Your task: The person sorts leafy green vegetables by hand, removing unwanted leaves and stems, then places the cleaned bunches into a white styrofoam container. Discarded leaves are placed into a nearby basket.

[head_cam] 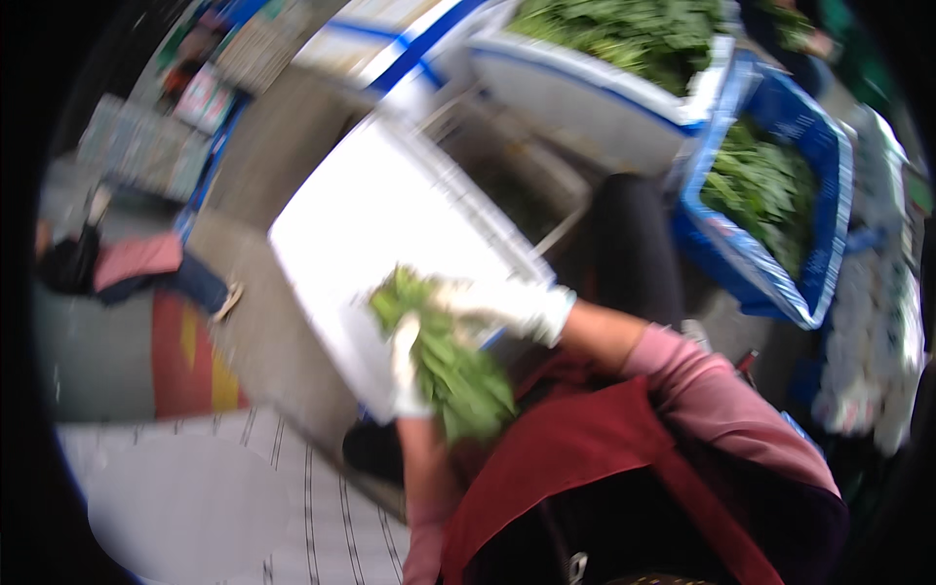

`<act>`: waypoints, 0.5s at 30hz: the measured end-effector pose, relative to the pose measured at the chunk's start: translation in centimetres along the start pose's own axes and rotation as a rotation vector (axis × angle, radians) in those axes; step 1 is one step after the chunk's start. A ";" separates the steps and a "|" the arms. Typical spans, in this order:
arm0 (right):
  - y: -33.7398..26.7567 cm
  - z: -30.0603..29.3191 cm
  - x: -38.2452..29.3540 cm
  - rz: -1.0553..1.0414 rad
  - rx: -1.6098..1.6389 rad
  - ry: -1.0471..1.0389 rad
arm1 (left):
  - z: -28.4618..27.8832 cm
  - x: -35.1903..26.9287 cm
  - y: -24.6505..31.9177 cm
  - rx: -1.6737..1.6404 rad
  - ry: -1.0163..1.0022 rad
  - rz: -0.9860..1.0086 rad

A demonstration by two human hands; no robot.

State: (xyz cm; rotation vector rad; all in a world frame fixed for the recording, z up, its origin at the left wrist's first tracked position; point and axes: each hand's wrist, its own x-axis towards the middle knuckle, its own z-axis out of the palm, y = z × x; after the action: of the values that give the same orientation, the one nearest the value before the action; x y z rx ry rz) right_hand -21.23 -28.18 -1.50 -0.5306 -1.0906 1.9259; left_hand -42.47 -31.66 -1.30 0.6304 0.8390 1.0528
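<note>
My left hand (404,369), in a white glove, grips one side of a bunch of leafy green vegetables (461,373). From the other side my right hand (504,303), gloved in white too, closes around the bunch near its paler end. The leaves hang towards my dark red apron (563,453). Under and beyond the bunch lies a bright white board or box lid (387,212), apparently foam. Motion blurs the fingers and the bunch, so the exact grip is hard to make out.
A white foam box (578,124) full of greens stands ahead. To its right is a blue plastic crate (695,241) with more greens, beside wrapped white packages (863,336). A person (139,259) is at the far left, near stacked crates (146,146).
</note>
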 end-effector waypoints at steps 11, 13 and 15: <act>-4.1 3.3 -4.6 -0.170 -0.103 0.357 | 9.1 0.4 2.2 1.084 -0.348 0.028; -6.5 3.3 -5.6 -0.364 -0.005 0.486 | 11.6 1.0 3.1 1.138 -0.503 0.132; -9.8 1.8 -7.5 -0.413 0.120 0.452 | 14.1 0.9 4.3 1.044 -0.432 -0.108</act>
State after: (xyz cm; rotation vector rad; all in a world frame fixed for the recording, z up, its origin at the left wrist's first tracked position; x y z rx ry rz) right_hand -13.78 -32.67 7.47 -0.5853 -0.7188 1.4106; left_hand -32.55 -29.99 9.44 1.5984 0.9884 0.2777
